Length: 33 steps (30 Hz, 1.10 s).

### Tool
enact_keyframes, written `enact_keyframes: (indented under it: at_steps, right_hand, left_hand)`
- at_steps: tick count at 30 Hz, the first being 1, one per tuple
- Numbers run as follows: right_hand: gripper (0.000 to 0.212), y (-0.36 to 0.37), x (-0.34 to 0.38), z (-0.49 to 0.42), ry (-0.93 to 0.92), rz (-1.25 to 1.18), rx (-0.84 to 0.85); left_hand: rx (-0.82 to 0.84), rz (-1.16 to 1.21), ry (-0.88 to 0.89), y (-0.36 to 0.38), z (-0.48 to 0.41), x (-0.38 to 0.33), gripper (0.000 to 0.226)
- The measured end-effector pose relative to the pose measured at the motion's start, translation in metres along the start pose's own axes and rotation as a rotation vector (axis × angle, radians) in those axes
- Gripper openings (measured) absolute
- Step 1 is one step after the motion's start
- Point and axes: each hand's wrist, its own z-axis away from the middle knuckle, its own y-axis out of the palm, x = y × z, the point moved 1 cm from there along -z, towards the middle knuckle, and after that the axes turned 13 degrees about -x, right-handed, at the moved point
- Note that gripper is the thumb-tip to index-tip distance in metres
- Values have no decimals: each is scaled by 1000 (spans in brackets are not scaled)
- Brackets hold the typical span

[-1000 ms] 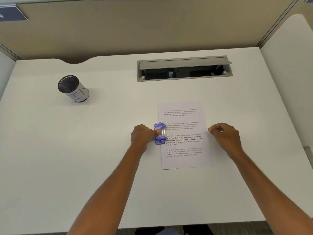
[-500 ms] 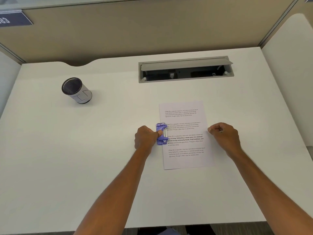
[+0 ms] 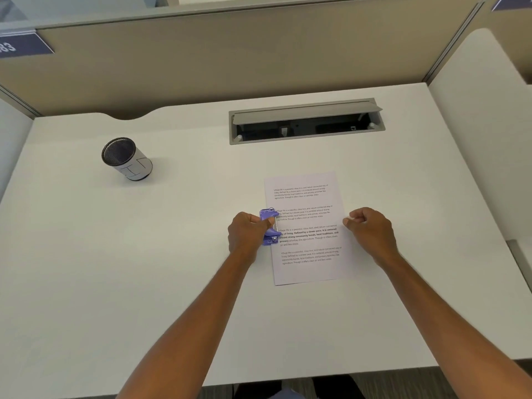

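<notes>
White desk (image 3: 144, 254): printed sheet (image 3: 309, 272), purple punch (image 3: 270, 233), mesh cup (image 3: 128, 158).

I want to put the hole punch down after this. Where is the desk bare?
Bare desk lies left of the left hand, from the mesh cup to the near edge, and right of the right hand toward the side panel. Crowded: the middle, where the hole punch sits on the left edge of the printed sheet.

The sheet of paper (image 3: 312, 197) carries print, and its bold lines read: "Defined by a slower pace, it is centered around strong community bonds, local traditions, and primary". Far left, a blue sign (image 3: 27, 46) on the partition (image 3: 230, 61) shows "83", cut off at the edge.
</notes>
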Motion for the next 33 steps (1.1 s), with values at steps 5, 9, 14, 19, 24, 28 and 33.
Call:
enact_keyframes:
  at_steps: [5, 9, 14, 19, 24, 28, 33]
  right_hand:
    - [30, -5, -7, 10, -39, 58, -24]
    - [30, -7, -16, 27, -55, 98, -36]
    - [33, -7, -29, 53, -39, 116, -35]
    - [43, -5, -30, 71, -17, 131, -51]
    - [49, -1, -24, 81, 0, 80, -68]
    - [50, 2, -20, 82, 1, 65, -75]
    - [53, 6, -18, 78, 41, 22, -71]
  left_hand:
    - [-12, 118, 211, -7, 46, -3, 22]
    - [64, -69, 601, 1, 93, 19, 8]
    - [227, -347, 892, 14, 120, 55, 42]
    - [366, -646, 962, 28, 119, 74, 79]
    - [434, -784, 950, 34, 110, 86, 88]
    - [457, -782, 940, 37, 107, 89, 89]
    - [476, -779, 923, 37, 107, 87, 90]
